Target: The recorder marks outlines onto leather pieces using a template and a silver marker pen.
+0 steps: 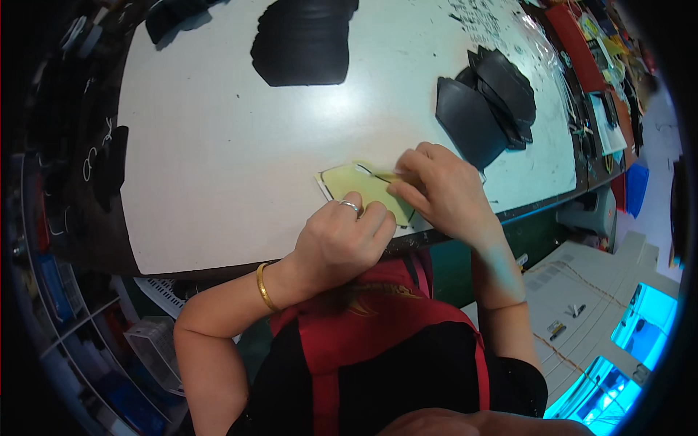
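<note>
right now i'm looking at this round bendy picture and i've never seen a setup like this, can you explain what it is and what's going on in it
There is no machine here: a person is working with two bare hands. The picture comes from a wide fisheye camera worn on their head, looking down, so straight edges bend near the rim. Its left is the person's left.

The left hand, wearing a ring, has curled fingers on a flat yellow piece with dark lines along parts of its edge. The right hand has its fingertips at the piece's right side; whether they pinch it is hard to tell.

The piece lies near the front edge of a white tabletop. Farther back are flat black pieces and, to the right, an overlapping black pile.
</note>
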Motion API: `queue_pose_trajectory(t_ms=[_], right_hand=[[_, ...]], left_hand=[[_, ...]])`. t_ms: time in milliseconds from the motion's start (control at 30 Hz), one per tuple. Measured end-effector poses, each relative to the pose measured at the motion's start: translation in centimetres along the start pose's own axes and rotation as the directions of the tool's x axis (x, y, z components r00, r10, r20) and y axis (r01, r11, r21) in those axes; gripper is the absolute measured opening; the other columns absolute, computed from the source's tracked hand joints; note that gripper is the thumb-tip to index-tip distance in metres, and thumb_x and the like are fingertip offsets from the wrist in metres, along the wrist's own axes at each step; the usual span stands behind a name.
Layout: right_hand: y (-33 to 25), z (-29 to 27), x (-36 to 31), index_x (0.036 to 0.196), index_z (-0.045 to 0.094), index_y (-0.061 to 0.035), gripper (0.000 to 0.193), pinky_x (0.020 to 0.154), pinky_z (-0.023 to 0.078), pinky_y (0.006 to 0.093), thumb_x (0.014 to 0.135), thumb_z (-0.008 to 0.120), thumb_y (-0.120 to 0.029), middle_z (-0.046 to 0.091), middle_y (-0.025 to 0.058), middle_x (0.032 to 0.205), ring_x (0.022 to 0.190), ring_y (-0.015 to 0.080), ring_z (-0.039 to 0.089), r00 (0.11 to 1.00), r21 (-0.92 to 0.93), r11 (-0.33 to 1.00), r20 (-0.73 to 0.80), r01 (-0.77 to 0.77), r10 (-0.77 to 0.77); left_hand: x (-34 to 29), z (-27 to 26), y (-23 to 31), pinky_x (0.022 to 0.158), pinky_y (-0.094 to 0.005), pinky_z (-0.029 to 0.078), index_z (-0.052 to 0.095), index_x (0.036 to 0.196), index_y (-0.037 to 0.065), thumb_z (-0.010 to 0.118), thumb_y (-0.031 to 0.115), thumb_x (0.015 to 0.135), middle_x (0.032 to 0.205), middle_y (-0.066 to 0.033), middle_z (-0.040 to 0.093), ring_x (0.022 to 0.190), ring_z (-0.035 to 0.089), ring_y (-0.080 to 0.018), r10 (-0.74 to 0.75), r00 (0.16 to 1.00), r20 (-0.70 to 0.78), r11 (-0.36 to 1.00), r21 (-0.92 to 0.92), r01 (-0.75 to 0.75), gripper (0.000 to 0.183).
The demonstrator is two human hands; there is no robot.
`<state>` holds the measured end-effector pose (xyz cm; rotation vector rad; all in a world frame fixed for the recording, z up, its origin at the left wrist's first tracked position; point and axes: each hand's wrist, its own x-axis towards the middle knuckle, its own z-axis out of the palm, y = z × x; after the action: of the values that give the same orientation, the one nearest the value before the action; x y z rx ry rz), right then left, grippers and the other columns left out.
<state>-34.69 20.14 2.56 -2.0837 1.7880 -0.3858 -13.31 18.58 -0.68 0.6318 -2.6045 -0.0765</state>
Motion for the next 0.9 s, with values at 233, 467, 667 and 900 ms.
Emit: queue_pose_trajectory(t_ms=[233, 467, 667, 900], right_hand=[[3.3, -2.5, -1.5, 0.1, 0.071, -0.0049, 0.016, 0.076, 0.054, 0.0334, 0.094, 0.073, -0.019, 0.073, 0.0096, 0.096, 0.09, 0.0208, 0.071, 0.923, 0.412, 0.887, -0.219, -0.206, 0.316], [5.7, -3.1, -2.8, 0.107, 0.071, 0.0001, 0.018, 0.066, 0.049, 0.0236, 0.104, 0.064, -0.016, 0.067, -0.0008, 0.084, 0.07, 0.0074, 0.059, 0.767, 0.506, 0.86, -0.526, -0.066, 0.369], [1.6, 0.3, -0.2, 0.106, 0.072, -0.0013, 0.013, 0.069, 0.054, 0.0291, 0.098, 0.066, -0.009, 0.073, 0.0133, 0.086, 0.075, 0.0176, 0.072, 0.975, 0.549, 0.827, -0.091, -0.119, 0.201], [0.7, 2.5, 1.5, 0.105, 0.074, -0.0089, 0.014, 0.068, 0.056, 0.037, 0.092, 0.068, -0.013, 0.074, 0.0121, 0.085, 0.077, 0.0308, 0.073, 0.995, 0.308, 0.95, -0.095, 0.052, -0.024]], left_hand=[[3.0, 0.7, -7.3, 0.062, -0.0375, 0.051, 0.066, 0.1, 0.004, 0.067, 0.01, 0.082, 0.088, -0.0094, 0.059, 0.075, 0.061, -0.0253, 0.036, 0.983, -0.177, 0.997, 0.068, -0.025, 0.019], [1.1, -1.1, -5.6, 0.078, -0.0412, 0.054, 0.067, 0.107, 0.003, 0.078, 0.012, 0.078, 0.104, -0.01, 0.064, 0.091, 0.062, -0.0296, -0.05, 0.994, 0.095, 0.989, -0.135, 0.063, 0.032], [-2.4, -1.0, -2.1, 0.074, -0.0355, 0.057, 0.071, 0.103, 0.003, 0.081, 0.011, 0.077, 0.099, -0.0114, 0.069, 0.089, 0.068, -0.03, -0.074, 0.995, -0.073, 0.972, -0.228, 0.056, 0.03], [-3.2, -0.7, -2.5, 0.081, -0.0387, 0.06, 0.071, 0.105, 0.001, 0.075, 0.001, 0.076, 0.105, -0.0122, 0.07, 0.1, 0.069, -0.0333, -0.256, 0.962, -0.099, 0.95, -0.211, 0.231, 0.029]])
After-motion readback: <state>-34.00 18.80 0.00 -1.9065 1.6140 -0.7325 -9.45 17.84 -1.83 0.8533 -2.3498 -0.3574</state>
